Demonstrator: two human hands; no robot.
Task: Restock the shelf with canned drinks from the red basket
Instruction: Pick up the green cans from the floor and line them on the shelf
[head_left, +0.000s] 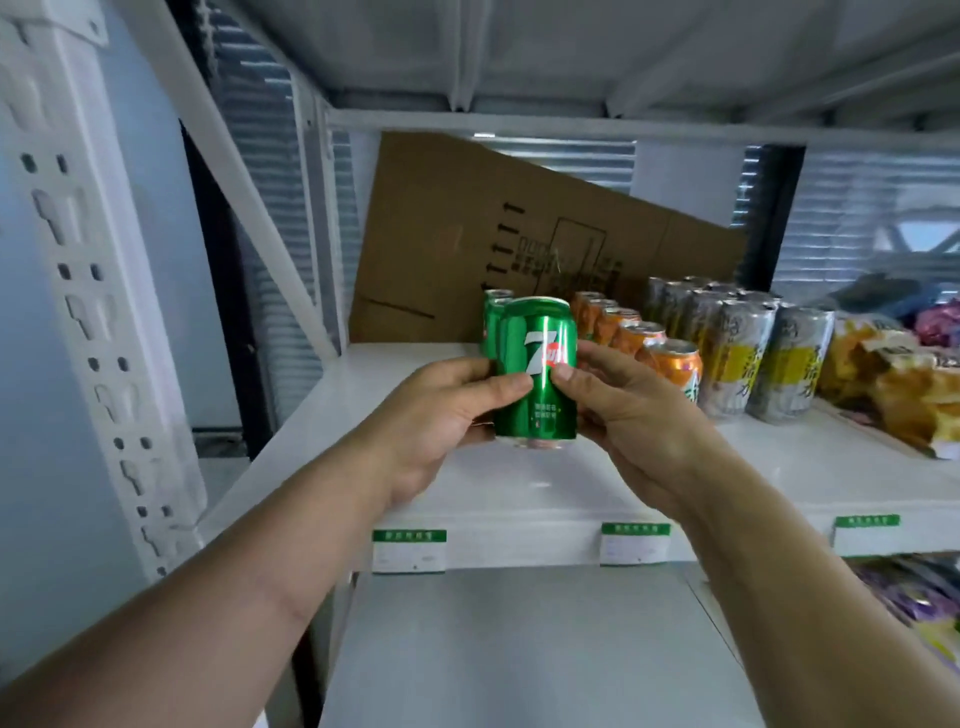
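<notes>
From the head view, both the left hand (441, 410) and right hand (631, 415) pinch the green can (536, 371) upright just above the shelf (519, 493), in front of the green row (493, 306); set down carelessly, it could knock the orange cans (623, 332) beside it.

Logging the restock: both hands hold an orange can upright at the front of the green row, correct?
Not quite. The can is green, not orange, as the head view shows. Both the left hand and right hand do hold it upright in front of the green row.
</notes>
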